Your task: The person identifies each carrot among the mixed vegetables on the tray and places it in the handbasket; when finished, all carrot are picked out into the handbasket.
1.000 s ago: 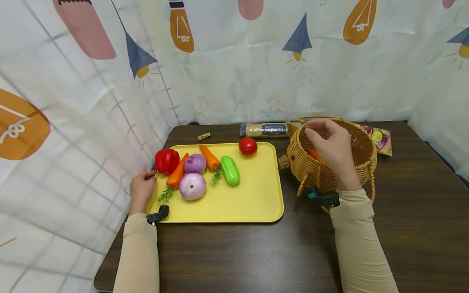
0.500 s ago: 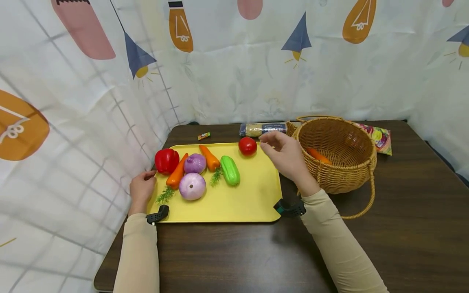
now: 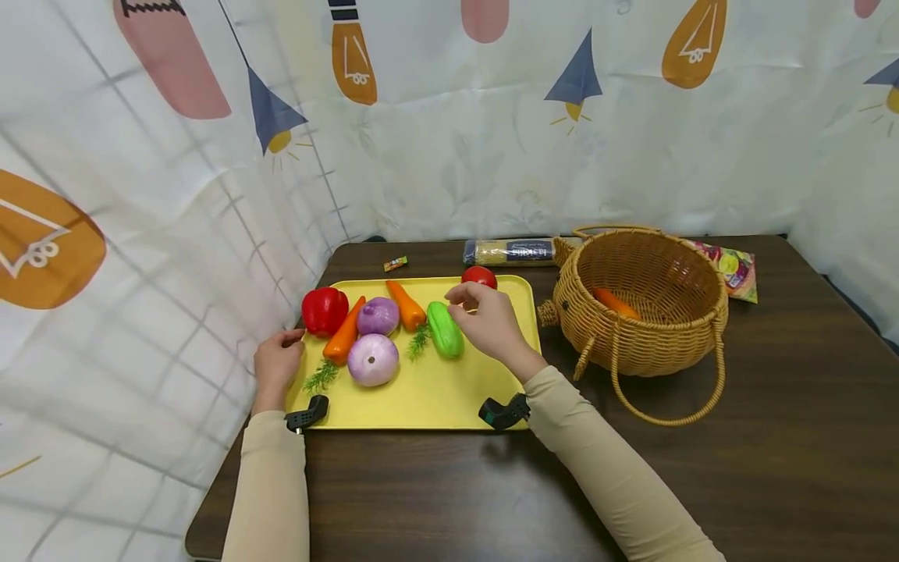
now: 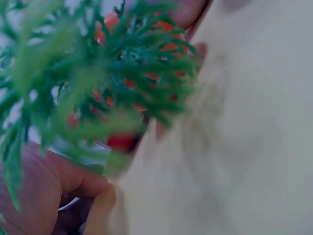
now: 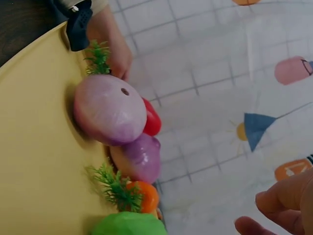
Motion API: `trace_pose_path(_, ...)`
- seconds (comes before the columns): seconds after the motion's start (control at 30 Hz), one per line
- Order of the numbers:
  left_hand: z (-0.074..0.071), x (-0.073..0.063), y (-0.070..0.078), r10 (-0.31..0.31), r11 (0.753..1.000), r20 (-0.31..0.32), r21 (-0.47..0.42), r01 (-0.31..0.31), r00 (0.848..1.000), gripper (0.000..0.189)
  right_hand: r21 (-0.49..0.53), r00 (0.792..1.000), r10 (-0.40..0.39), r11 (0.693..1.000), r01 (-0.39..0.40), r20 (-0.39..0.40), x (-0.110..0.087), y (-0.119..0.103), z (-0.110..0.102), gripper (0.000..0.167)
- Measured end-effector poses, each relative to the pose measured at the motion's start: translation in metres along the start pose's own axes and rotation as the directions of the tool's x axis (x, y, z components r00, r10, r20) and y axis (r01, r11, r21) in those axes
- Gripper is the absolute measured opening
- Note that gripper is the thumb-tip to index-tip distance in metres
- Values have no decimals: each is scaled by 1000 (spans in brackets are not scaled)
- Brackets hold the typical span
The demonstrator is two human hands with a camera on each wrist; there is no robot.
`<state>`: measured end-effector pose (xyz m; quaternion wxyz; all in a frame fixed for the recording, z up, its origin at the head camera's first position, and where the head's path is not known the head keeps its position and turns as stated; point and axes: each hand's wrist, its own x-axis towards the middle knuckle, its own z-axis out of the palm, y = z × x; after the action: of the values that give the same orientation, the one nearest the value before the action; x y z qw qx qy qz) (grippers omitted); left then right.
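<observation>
At the left edge of a yellow tray (image 3: 421, 398), my left hand (image 3: 276, 365) pinches the rim between thumb and fingers. Beside it lie a red bell pepper (image 3: 325, 311) and a carrot (image 3: 345, 334) with feathery green leaves. My right hand (image 3: 486, 321) hovers over the tray next to a green cucumber (image 3: 445, 330), its fingers loosely bent, thumb and fingertips apart, holding nothing. In the right wrist view, the cucumber (image 5: 129, 225) sits low in the frame, apart from the fingertips (image 5: 268, 199). Two purple onions (image 3: 373, 360) and a second carrot (image 3: 406, 305) lie between the hands.
Behind my right hand, a tomato (image 3: 479, 276) sits near the tray's far edge. A wicker basket (image 3: 646, 347) with a carrot inside (image 3: 616, 303) stands to the right. A pasta pack (image 3: 516, 251), a colourful bag (image 3: 733, 269) and a small wrapped sweet (image 3: 396, 264) lie farther back.
My right hand has moved left from above the basket, past the tomato, to beside the cucumber. My left hand has stayed at the tray's edge.
</observation>
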<state>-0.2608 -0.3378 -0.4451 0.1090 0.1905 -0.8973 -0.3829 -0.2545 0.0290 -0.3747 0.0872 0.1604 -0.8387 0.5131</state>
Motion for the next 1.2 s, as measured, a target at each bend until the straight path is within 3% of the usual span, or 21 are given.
trace_pose_path(0.3,3,-4,-7,-23,1000,24,15,23,999,38,-111,999,28,994,-24,40,11,-2,34,18)
trace_pose_path(0.67,4,-3,-7,-18,1000,4,-7,18,1000,37,-25,980,116,993,-113,162,29,-2,64,33)
trace_pose_path(0.9,2,-1,-3,-13,1000,5,-16,13,1000,38,-35,978,163,986,-160,131,33,-1,77,38)
trace_pose_path(1.2,0,0,-1,-11,1000,3,-24,12,1000,37,-136,978,192,974,-180,86,38,-2,82,37)
